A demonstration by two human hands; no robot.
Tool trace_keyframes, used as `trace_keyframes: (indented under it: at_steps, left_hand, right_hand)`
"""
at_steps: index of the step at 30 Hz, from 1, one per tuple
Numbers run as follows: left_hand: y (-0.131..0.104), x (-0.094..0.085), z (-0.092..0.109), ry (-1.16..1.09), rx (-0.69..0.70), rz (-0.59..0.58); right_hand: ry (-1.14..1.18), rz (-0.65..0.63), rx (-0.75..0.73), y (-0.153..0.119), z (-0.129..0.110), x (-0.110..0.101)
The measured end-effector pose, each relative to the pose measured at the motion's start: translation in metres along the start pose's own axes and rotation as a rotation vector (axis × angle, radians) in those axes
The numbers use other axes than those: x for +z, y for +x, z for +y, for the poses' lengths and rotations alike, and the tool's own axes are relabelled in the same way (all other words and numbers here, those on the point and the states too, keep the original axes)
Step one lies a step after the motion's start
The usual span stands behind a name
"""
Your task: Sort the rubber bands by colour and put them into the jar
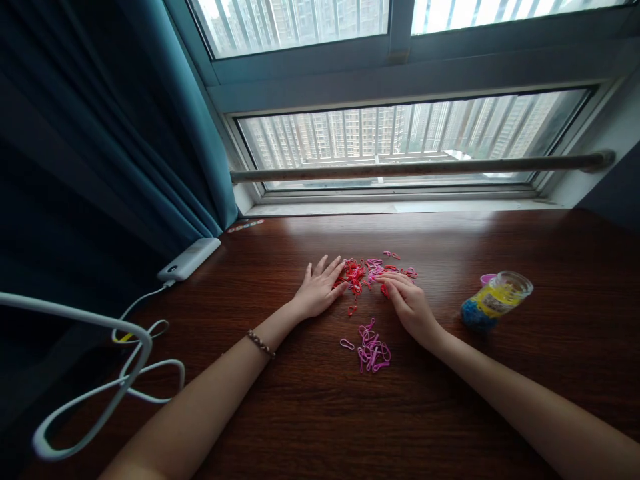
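A mixed pile of small red and pink plastic pins, shaped like safety pins, lies on the dark wooden table. Flat on the tabletop at the pile's left edge rests my left hand, fingers spread, holding nothing visible. My right hand reaches over the pile's right side, its fingers stretched out with the fingertips touching the pins. Some pins under those fingers are hidden. Closer to me, between my forearms, sits a smaller group of pink and purple pins, with one pink pin apart on its left.
To the right stands an uncapped clear jar with blue and yellow contents, a pink lid behind it. On the left are a white power bank and a looped white cable. A blue curtain and window rail border the table.
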State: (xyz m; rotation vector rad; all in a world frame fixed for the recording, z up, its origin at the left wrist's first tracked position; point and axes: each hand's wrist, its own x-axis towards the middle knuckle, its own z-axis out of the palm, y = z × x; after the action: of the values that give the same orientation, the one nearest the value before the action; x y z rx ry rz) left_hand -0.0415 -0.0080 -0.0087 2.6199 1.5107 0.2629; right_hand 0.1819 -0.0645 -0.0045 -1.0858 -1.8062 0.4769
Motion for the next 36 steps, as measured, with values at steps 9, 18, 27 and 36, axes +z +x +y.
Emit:
trace_keyframes:
  at_steps: [9, 18, 27, 36]
  left_hand:
    - [0.002, -0.003, -0.002, -0.077, 0.000, 0.014]
    - [0.000, -0.003, -0.009, -0.453, 0.106, 0.342]
    - [-0.005, -0.003, -0.003, -0.868, -0.055, 0.427]
    - [-0.006, -0.007, -0.001, -0.837, -0.015, 0.407]
  right_hand:
    - [0.347, 0.014, 0.115, -0.001, -0.005, -0.005]
    - [0.595, -0.015, 0.222, -0.002, -0.002, -0.005]
    - [1.050, -0.111, 0.390, 0.000, -0.003, -0.010]
    - [0.729, -0.604, 0.237, -0.004, -0.020, -0.011]
